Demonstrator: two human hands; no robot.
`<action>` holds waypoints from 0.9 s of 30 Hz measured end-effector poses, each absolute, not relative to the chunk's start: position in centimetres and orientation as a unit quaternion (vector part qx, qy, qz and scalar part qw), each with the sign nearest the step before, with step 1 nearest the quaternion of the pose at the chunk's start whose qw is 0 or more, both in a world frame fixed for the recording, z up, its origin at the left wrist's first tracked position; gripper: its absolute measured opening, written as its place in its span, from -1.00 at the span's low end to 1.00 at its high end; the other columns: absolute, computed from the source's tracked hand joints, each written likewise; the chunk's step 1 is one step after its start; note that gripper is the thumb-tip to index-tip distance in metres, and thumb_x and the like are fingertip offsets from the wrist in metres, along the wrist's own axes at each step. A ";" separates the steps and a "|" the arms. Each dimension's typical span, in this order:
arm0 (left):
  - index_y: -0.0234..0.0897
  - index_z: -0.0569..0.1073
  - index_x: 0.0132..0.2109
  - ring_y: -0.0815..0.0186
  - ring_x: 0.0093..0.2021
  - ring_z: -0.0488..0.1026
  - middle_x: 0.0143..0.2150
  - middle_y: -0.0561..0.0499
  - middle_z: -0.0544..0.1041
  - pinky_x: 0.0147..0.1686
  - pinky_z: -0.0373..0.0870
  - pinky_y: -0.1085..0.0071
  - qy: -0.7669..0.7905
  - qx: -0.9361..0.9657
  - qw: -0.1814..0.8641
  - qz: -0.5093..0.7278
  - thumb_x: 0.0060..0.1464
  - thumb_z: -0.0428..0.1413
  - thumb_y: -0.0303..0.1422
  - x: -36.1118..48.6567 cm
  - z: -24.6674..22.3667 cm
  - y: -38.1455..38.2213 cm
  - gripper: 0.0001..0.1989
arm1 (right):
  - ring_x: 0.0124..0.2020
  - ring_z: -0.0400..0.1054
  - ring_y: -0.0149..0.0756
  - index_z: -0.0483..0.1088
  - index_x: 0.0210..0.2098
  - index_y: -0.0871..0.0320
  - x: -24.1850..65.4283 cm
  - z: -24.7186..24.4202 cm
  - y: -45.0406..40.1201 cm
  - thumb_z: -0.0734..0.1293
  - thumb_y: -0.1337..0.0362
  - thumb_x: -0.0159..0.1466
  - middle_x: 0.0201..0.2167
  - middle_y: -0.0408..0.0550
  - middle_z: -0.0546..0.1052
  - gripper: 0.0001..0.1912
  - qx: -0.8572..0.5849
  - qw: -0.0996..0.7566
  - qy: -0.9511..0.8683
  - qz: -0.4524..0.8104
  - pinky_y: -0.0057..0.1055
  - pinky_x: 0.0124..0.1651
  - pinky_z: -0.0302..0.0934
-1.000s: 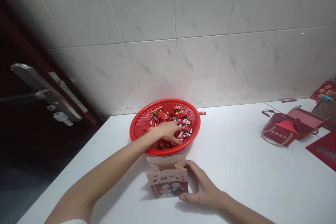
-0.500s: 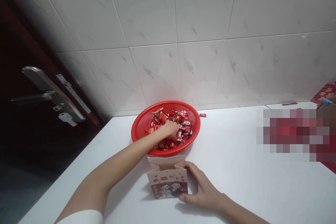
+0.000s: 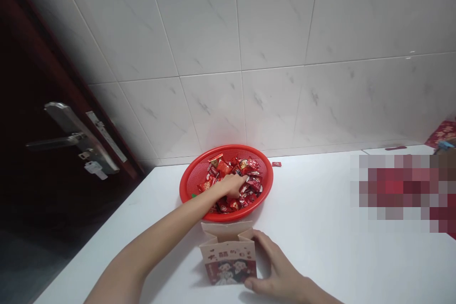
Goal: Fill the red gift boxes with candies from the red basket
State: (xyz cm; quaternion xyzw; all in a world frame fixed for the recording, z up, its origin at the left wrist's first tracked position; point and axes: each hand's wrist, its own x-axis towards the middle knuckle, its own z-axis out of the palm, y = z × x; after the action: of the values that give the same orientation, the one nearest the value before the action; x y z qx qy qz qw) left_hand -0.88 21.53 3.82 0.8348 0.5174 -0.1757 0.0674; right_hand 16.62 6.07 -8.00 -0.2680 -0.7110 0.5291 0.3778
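Observation:
My left hand (image 3: 233,185) reaches down into a red plastic basket (image 3: 185,189) of wrapped candies (image 3: 224,167). Its fingers are bent together among the wrappers, and what they pinch, if anything, is hidden. In front of the basket a small paper gift box (image 3: 231,270) stands upright with its top open, printed with two cartoon figures and red lettering. My right hand (image 3: 276,270) grips the right side of this box, thumb at the front and fingers toward the back.
A small red packet (image 3: 276,164) lies on the white table (image 3: 313,228) right of the basket. The tiled wall (image 3: 278,104) rises behind. At left is a dark door with a metal handle (image 3: 53,143). Blurred red items sit at the far right.
The camera view has tilted up slightly, so everything sits lower. My left hand has shifted a little within the candies. My right hand keeps its hold on the box.

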 end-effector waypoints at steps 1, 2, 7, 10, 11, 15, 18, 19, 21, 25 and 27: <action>-0.31 0.21 0.33 -0.19 0.09 0.50 0.12 -0.38 0.51 -0.02 0.49 0.06 0.515 0.836 0.064 -0.181 -0.10 0.22 -0.54 -1.0 3.8 21.7 -0.19 | 0.17 0.29 0.07 0.24 0.25 0.05 16.6 -8.1 6.1 0.50 -0.02 0.06 0.21 0.13 0.37 -0.18 -0.270 0.378 -0.711 0.528 -0.07 0.21 0.19; -0.30 0.22 0.32 -0.17 0.09 0.50 0.12 -0.37 0.51 -0.03 0.49 0.09 0.511 0.837 0.062 -0.186 -0.10 0.22 -0.53 -1.1 3.7 21.8 -0.20 | 0.17 0.29 0.07 0.24 0.25 0.05 16.6 -8.1 6.1 0.50 -0.02 0.06 0.21 0.13 0.37 -0.17 -0.272 0.377 -0.712 0.527 -0.07 0.21 0.19; -0.24 0.28 0.29 -0.10 0.15 0.46 0.16 -0.25 0.49 0.06 0.43 0.18 0.507 0.842 0.117 -0.145 -0.14 0.32 -0.42 -1.9 3.4 22.5 -0.20 | 0.16 0.29 0.07 0.25 0.24 0.06 16.7 -7.9 6.0 0.50 0.00 0.06 0.20 0.13 0.37 -0.18 -0.273 0.377 -0.715 0.522 -0.07 0.20 0.19; -0.26 0.32 0.26 -0.08 0.18 0.42 0.17 -0.21 0.48 0.10 0.39 0.23 0.511 0.837 0.163 -0.106 -0.21 0.36 -0.41 -2.4 3.3 22.9 -0.17 | 0.14 0.30 0.05 0.27 0.23 0.06 16.7 -7.7 6.0 0.50 0.00 0.06 0.18 0.13 0.38 -0.20 -0.266 0.381 -0.716 0.521 -0.08 0.20 0.20; -0.28 0.33 0.26 -0.07 0.17 0.42 0.15 -0.19 0.50 0.09 0.38 0.24 0.511 0.836 0.181 -0.088 -0.21 0.36 -0.41 -2.6 3.2 23.0 -0.17 | 0.14 0.31 0.05 0.27 0.23 0.07 16.7 -7.7 6.0 0.50 0.00 0.06 0.18 0.12 0.39 -0.21 -0.263 0.381 -0.717 0.521 -0.08 0.19 0.20; -0.26 0.33 0.26 0.03 0.09 0.47 0.09 -0.09 0.53 0.06 0.37 0.29 0.499 0.825 0.263 0.024 -0.22 0.38 -0.36 -2.7 3.0 23.5 -0.16 | 0.13 0.31 0.05 0.28 0.23 0.07 16.6 -7.6 6.0 0.50 -0.03 0.06 0.18 0.13 0.39 -0.20 -0.264 0.382 -0.717 0.520 -0.08 0.19 0.20; -0.25 0.35 0.24 0.06 0.12 0.45 0.17 -0.10 0.49 0.11 0.33 0.30 0.486 0.818 0.298 0.080 -0.24 0.40 -0.31 -2.3 3.0 23.7 -0.16 | 0.14 0.30 0.06 0.27 0.23 0.07 16.6 -7.5 6.1 0.50 -0.06 0.07 0.18 0.14 0.38 -0.18 -0.265 0.382 -0.719 0.516 -0.08 0.19 0.20; -0.26 0.35 0.25 0.05 0.13 0.44 0.18 -0.11 0.48 0.12 0.33 0.30 0.485 0.817 0.301 0.076 -0.24 0.41 -0.30 -2.1 3.1 23.7 -0.15 | 0.14 0.30 0.06 0.27 0.23 0.07 16.6 -7.5 6.1 0.49 -0.06 0.07 0.18 0.14 0.38 -0.18 -0.264 0.383 -0.721 0.514 -0.08 0.19 0.20; -0.28 0.34 0.27 0.03 0.12 0.46 0.15 -0.12 0.51 0.09 0.35 0.30 0.488 0.818 0.301 0.040 -0.24 0.40 -0.27 -1.8 3.4 23.6 -0.12 | 0.14 0.31 0.06 0.26 0.23 0.06 16.6 -7.5 6.1 0.49 -0.08 0.07 0.18 0.14 0.38 -0.18 -0.260 0.383 -0.724 0.512 -0.08 0.19 0.20; -0.33 0.29 0.32 0.00 0.06 0.51 0.08 -0.16 0.56 -0.02 0.41 0.32 0.497 0.827 0.260 -0.049 -0.15 0.35 -0.19 -1.2 4.4 23.0 -0.11 | 0.14 0.30 0.05 0.24 0.24 0.06 16.6 -7.3 6.1 0.48 -0.12 0.06 0.17 0.14 0.38 -0.15 -0.259 0.386 -0.723 0.511 -0.08 0.19 0.20; -0.33 0.29 0.33 -0.02 0.13 0.47 0.17 -0.21 0.50 0.04 0.39 0.31 0.496 0.837 0.215 -0.088 -0.10 0.31 -0.15 -1.1 4.9 22.6 -0.14 | 0.14 0.30 0.05 0.23 0.25 0.06 16.5 -7.2 6.0 0.47 -0.15 0.06 0.17 0.14 0.38 -0.13 -0.253 0.390 -0.717 0.519 -0.07 0.19 0.20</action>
State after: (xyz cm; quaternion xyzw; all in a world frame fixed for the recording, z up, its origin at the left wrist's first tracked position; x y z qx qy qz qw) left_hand -1.07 22.63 4.92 0.8365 0.4962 -0.0880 0.2150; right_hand 16.52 6.04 -7.20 -0.2533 -0.7174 0.5186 0.3901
